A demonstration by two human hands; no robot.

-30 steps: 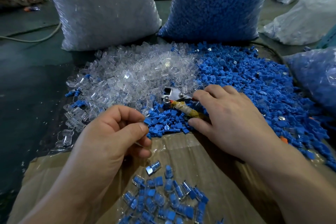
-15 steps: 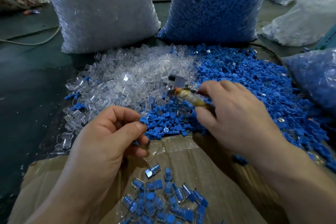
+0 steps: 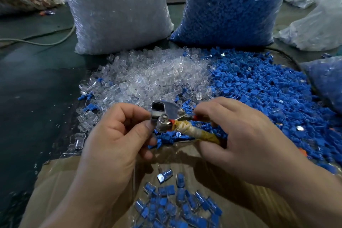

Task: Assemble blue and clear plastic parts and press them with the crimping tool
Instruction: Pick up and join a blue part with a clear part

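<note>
Crimping tool [image 3: 167, 116] lies sideways: metal head left, taped handles right. Right hand [image 3: 246, 135] grips handles. Left hand [image 3: 118, 135] curled at head, nearest mouth; part in fingers hidden. Joined pieces [image 3: 177, 203] below tool.

Dark floor [image 3: 37, 98] is carrying a cardboard sheet [image 3: 55, 181]. Assembled pieces [image 3: 177, 203] are lying on the sheet's near end. At its far edge, clear parts [image 3: 148, 76] are piling left and blue parts [image 3: 259, 83] right. Beyond these, a clear bag [image 3: 114, 9] and a blue bag [image 3: 231, 5] are standing, and a cable [image 3: 46, 42] is trailing left.
</note>
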